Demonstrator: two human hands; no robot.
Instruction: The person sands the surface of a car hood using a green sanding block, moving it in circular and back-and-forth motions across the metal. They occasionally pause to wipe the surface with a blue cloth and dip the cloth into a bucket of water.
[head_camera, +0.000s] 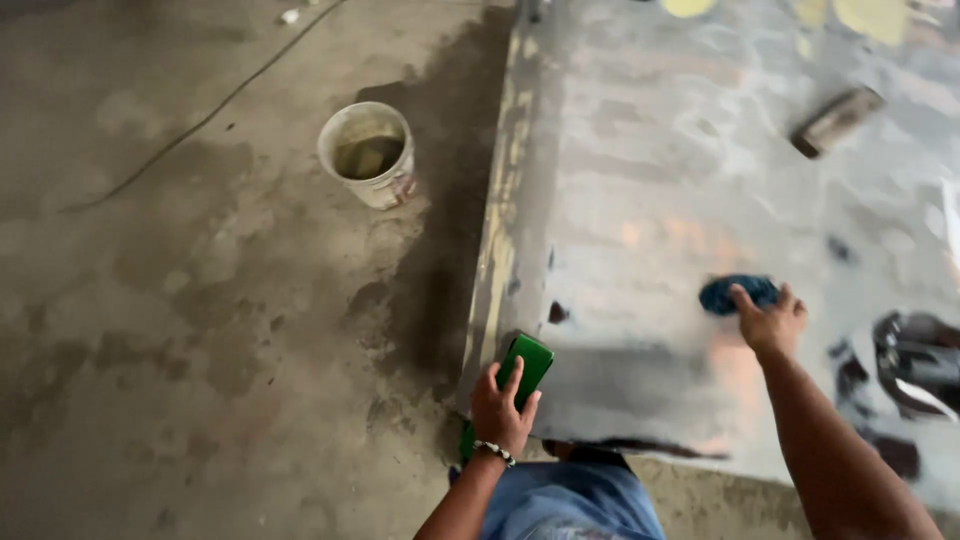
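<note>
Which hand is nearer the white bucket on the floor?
Left. The left hand grips a green block at the panel's edge, below-right of the white bucket; the right hand is farther right.

Two bare forearms, no sleeves. Left hand (503, 408): bracelet (494, 452) of small white and dark beads at wrist. Right hand (771, 322): nothing worn at wrist. Light blue denim garment (570, 503) at lower edge, faded.

green block (527, 366) at panel edge, blue pad (737, 292) flat on panel
</note>
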